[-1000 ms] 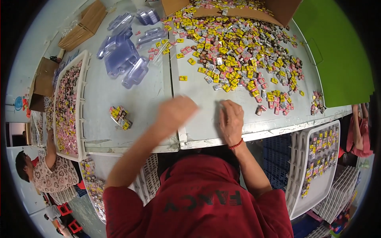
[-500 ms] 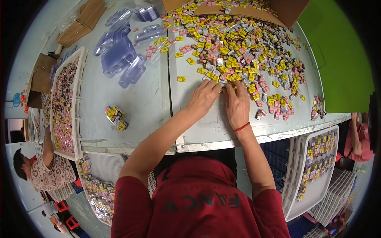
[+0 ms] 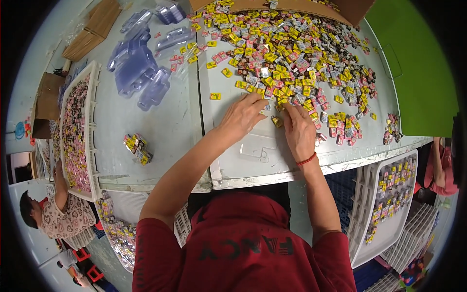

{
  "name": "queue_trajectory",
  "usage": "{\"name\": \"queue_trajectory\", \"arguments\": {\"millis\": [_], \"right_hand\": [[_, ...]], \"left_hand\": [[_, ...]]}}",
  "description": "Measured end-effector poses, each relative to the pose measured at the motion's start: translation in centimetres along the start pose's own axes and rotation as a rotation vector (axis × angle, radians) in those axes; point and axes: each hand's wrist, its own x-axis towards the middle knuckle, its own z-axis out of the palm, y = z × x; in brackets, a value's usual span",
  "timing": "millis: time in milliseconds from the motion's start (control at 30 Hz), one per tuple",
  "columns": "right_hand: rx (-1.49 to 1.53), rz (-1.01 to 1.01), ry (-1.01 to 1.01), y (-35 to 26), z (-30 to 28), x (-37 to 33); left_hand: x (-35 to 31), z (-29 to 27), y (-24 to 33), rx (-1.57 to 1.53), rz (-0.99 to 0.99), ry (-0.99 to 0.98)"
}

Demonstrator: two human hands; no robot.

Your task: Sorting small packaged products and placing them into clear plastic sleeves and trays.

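Many small block-shaped packets point(image 3: 292, 63), yellow, pink, silver and dark brown, lie in a heap on the table. My left hand point(image 3: 242, 116) is at the heap's near edge, its fingers bent and drawn together by a silvery packet point(image 3: 267, 106); what they grip is hidden. Opposite it, my right hand point(image 3: 300, 130) curls its fingers downward, fingertips at a yellow packet point(image 3: 282, 102). A dark gold packet point(image 3: 277, 121) sits beside the right thumb. Just toward me lies a clear, flat plastic piece point(image 3: 251, 152).
Clear plastic trays point(image 3: 138, 68) are piled at the far left, behind a small filled pack point(image 3: 137, 148). White crates point(image 3: 92, 131) stand at left, and another point(image 3: 389, 204) leans at lower right. A cardboard box point(image 3: 357, 10) borders the heap. Other people work at both sides.
My hands have moved apart, the right one shifting right and toward me. Packets that were covered between them now show, along with more of the clear plastic piece.
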Motion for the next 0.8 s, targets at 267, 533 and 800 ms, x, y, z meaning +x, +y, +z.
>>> {"name": "queue_trajectory", "arguments": {"millis": [267,533,800], "right_hand": [[-0.001,-0.034,0.033,0.5,1.1,0.2],[0.064,0.017,-0.014,1.1,0.5,0.9],[-0.061,-0.010,-0.012,0.0,-1.0,-1.8]], "left_hand": [[0.8,0.1,0.1,0.044,-0.160,-0.092],[1.7,-0.4,-0.5,0.053,-0.095,-0.227],[0.5,-1.6,-0.8,0.032,-0.197,-0.284]]}}
